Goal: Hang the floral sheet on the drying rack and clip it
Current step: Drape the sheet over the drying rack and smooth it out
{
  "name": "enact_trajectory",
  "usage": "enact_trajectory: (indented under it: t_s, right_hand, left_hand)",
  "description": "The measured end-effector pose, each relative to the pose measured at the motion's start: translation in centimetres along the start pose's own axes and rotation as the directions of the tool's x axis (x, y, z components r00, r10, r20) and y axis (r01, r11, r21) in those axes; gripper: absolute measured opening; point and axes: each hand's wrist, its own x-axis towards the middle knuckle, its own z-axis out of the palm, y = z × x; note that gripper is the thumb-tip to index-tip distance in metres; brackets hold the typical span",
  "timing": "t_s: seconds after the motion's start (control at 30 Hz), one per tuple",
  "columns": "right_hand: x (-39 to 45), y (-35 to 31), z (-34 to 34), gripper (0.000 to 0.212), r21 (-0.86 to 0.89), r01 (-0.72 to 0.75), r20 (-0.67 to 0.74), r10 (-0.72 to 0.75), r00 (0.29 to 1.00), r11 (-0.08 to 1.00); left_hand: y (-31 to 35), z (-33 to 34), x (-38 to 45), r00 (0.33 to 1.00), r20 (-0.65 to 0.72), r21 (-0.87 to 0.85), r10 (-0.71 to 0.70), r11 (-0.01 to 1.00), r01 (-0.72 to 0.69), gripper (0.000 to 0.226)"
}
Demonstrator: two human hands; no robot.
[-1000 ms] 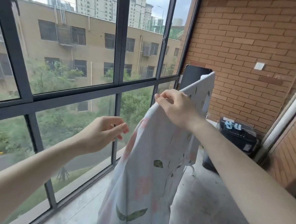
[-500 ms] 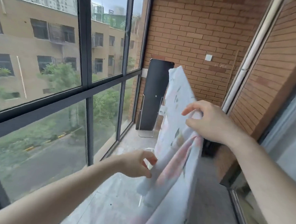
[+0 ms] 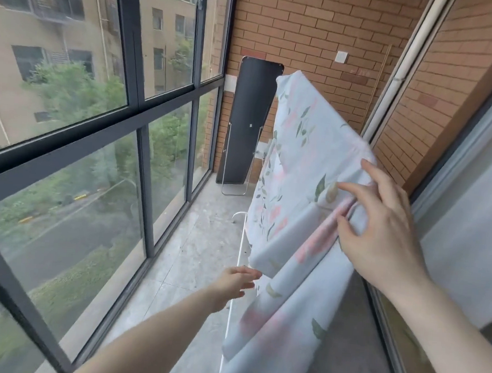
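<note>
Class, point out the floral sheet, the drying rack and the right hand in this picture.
Sheet (image 3: 305,149): head view, on its upper draped panel.
Rack (image 3: 242,238): head view, on its white near rail.
Right hand (image 3: 381,233): head view, on its back.

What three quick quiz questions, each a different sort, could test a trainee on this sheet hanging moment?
1. True or false: the left hand grips the floral sheet.
2. Multiple choice: the black panel leans against A) the brick wall, B) the window, C) the drying rack.
3. Fill in: the right hand has its fingers on the sheet's ____ fabric.

Key: 1 false, it is open beside the sheet. 2 A. 3 folded.
</note>
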Motion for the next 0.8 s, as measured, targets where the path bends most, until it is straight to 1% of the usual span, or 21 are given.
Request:
enact_trajectory:
  t_s: [0.07,0.1,0.13,0.17,0.2,0.23,0.27,0.3,0.33,0.37,0.4,0.43,0.47,0.5,0.53,0.57,0.63,0.7,0.73,0.77,0.8]
  right_hand:
    - [-2.1,-0.5,1.0,0.049,-0.023,0.023,-0.104,-0.026,0.994,0.999]
    - [-2.9,-0.9,1.4,0.049,-0.033,0.020,-0.150,-0.025,0.988,0.999]
    - [-3.6,-1.2,1.6,0.049,-0.039,0.013,-0.181,-0.020,0.983,0.999]
    - [-4.3,-1.6,1.6,0.048,-0.039,-0.006,-0.200,-0.002,0.980,0.999]
    - [-4.9,-2.0,1.6,0.046,-0.019,-0.023,-0.207,0.018,0.978,1.000]
    - [-5.5,-2.6,1.5,0.045,0.023,-0.038,-0.195,0.042,0.980,0.999]
    - [-6.2,-3.2,1.5,0.044,0.080,-0.064,-0.166,0.077,0.983,0.995]
    - [-6.9,-4.1,1.8,0.042,0.141,-0.111,-0.126,0.129,0.984,0.984]
    - [-7.5,-4.9,2.2,0.039,0.194,-0.172,-0.068,0.188,0.980,0.966]
    - [-8.2,-5.6,3.0,0.036,0.239,-0.263,0.008,0.269,0.963,0.935]
    - [-8.7,-6.1,4.0,0.034,0.284,-0.381,0.106,0.366,0.925,0.880]
    - [-9.2,-6.5,5.0,0.033,0.334,-0.506,0.221,0.456,0.862,0.795]
    - [-9.5,-6.7,6.0,0.034,0.351,-0.620,0.328,0.528,0.783,0.702]
    - [-9.9,-7.0,7.1,0.037,0.332,-0.685,0.384,0.571,0.726,0.648]
    - [-10.3,-7.4,8.1,0.041,0.304,-0.710,0.385,0.600,0.701,0.634]
    - [-10.5,-7.8,8.9,0.044,0.275,-0.718,0.364,0.622,0.694,0.640]
    - [-10.7,-9.0,10.4,0.047,0.231,-0.731,0.298,0.669,0.681,0.641]
    - [-10.6,-9.7,11.3,0.050,0.175,-0.722,0.232,0.685,0.691,0.669]
    - [-10.5,-10.1,11.9,0.051,0.142,-0.723,0.193,0.697,0.691,0.677]
    - [-10.4,-10.3,12.3,0.052,0.125,-0.724,0.155,0.708,0.689,0.678]
    - [-10.2,-10.2,12.4,0.052,0.122,-0.723,0.138,0.710,0.691,0.680]
  left_hand:
    - [0.6,0.6,-0.4,0.992,0.128,-0.288,-0.009,0.957,0.045,0.036]
    - [1.4,0.7,-0.5,0.986,0.165,-0.386,0.020,0.922,0.046,0.037]
    - [2.5,0.7,-0.5,0.987,0.154,-0.432,0.039,0.901,0.032,0.035]
    - [3.5,0.5,-0.4,0.992,0.120,-0.432,0.049,0.902,0.007,0.036]
    - [4.7,0.3,-0.5,0.995,0.080,-0.392,0.054,0.920,-0.019,0.045]
    - [5.7,-0.2,-0.1,0.997,0.065,-0.345,0.051,0.938,-0.025,0.060]
    - [6.5,-0.7,0.4,0.995,0.088,-0.289,0.039,0.957,-0.012,0.076]
    - [7.2,-1.1,1.0,0.990,0.143,-0.210,0.020,0.978,0.010,0.086]
    - [7.7,-1.3,1.3,0.978,0.209,-0.135,0.001,0.990,0.028,0.086]
    - [8.2,-1.4,1.5,0.962,0.273,-0.061,-0.026,0.997,0.044,0.076]
    - [8.4,-1.4,1.8,0.940,0.339,-0.005,-0.047,0.999,0.052,0.061]
    - [8.5,-1.3,2.2,0.919,0.389,0.027,-0.056,0.998,0.049,0.050]
    - [8.6,-1.2,2.4,0.910,0.412,0.039,-0.053,0.998,0.040,0.045]
    - [8.5,-1.3,2.8,0.911,0.410,0.043,-0.042,0.999,0.027,0.044]
    - [8.4,-1.7,3.1,0.916,0.399,0.036,-0.036,0.999,0.024,0.045]
    - [8.3,-2.2,3.6,0.926,0.375,0.027,-0.040,0.999,0.032,0.048]
    - [8.0,-3.5,4.7,0.930,0.357,0.003,-0.093,0.995,0.099,0.063]
    - [7.6,-4.0,5.0,0.901,0.420,-0.025,-0.111,0.991,0.134,0.087]
    - [7.6,-4.0,5.1,0.871,0.480,-0.047,-0.108,0.988,0.149,0.091]
    - [7.7,-3.7,4.7,0.857,0.507,-0.059,-0.091,0.988,0.140,0.084]
    - [7.9,-3.2,4.5,0.861,0.506,-0.088,-0.056,0.989,0.116,0.072]
